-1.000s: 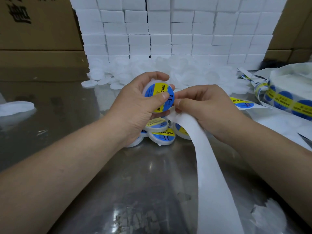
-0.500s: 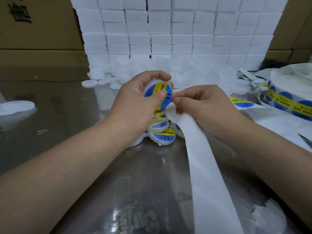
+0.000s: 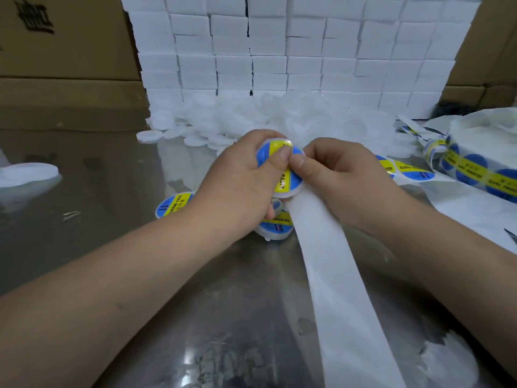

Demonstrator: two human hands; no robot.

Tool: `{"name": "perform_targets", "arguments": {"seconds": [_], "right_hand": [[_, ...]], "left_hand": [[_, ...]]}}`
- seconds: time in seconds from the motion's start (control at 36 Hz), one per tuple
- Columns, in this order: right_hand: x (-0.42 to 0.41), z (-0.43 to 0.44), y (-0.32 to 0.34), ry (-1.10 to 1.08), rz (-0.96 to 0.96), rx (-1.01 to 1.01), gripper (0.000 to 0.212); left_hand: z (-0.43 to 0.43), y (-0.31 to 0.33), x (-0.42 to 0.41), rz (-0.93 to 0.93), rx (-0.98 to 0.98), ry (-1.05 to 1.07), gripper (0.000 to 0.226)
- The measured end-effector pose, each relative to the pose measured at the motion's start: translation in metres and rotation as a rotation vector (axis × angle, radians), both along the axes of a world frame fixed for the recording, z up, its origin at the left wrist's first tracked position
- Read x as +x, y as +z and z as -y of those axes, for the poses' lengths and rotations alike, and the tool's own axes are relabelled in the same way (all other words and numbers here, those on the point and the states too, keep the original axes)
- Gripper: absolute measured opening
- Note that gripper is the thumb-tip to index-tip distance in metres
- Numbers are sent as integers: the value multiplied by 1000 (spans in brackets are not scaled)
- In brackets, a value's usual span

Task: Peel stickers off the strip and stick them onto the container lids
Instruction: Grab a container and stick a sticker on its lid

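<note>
My left hand [image 3: 237, 183] grips a round white container lid [image 3: 282, 175] that bears a blue and yellow sticker, with the thumb pressing on the sticker. My right hand [image 3: 335, 175] holds the white backing strip [image 3: 335, 275], which runs down toward me, and its thumb touches the lid beside my left thumb. Under my hands lie labelled lids [image 3: 275, 226], and another labelled lid [image 3: 173, 205] sits to the left. The sticker roll [image 3: 481, 166] stands at the far right.
A heap of plain white lids [image 3: 251, 121] lies behind my hands in front of a wall of stacked white boxes [image 3: 293, 51]. Cardboard boxes [image 3: 64, 51] stand at left and right. A lone white lid [image 3: 28, 175] lies at the left on the shiny metal table [image 3: 112, 177].
Both hands have come lower and closer together. My right thumb now touches the lid next to my left thumb. A labelled lid at the left has come into sight.
</note>
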State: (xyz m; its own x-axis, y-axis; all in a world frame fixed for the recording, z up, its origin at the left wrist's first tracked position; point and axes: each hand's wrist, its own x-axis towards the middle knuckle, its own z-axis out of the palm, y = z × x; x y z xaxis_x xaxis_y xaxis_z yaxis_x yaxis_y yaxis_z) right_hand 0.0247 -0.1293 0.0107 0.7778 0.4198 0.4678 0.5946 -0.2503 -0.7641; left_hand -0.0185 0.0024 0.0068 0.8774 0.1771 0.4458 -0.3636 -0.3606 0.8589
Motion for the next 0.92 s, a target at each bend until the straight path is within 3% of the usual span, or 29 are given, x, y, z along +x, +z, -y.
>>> {"name": "perform_targets", "arguments": {"seconds": [0.22,0.33,0.47,0.67,0.72,0.78,0.83,0.89,0.92], "right_hand": [[1,-3,-2,-26,82,-54,34],[1,1,-1,-71,68,-4,37],[1,4,6,-42,-5,102,23],[-1,3,-1,127,-12,80,44],[1,4,-1,162,-1,108,50],[1,3,-2,188,14,128,55],[2,2,-3,196,34,144,56],[2,2,-3,195,55,157,56],[2,2,-3,195,66,163,55]], "left_hand": [[-3,2,2,79,138,73,16],[-8,7,3,38,16,180,25],[-34,8,17,-140,271,398,41],[-41,-1,30,-478,640,464,29],[-42,-2,31,-485,681,516,39],[-41,-2,28,-365,679,538,49],[-39,0,25,-182,624,507,40],[-36,3,21,-89,407,404,23],[-33,4,19,-94,283,334,31]]}}
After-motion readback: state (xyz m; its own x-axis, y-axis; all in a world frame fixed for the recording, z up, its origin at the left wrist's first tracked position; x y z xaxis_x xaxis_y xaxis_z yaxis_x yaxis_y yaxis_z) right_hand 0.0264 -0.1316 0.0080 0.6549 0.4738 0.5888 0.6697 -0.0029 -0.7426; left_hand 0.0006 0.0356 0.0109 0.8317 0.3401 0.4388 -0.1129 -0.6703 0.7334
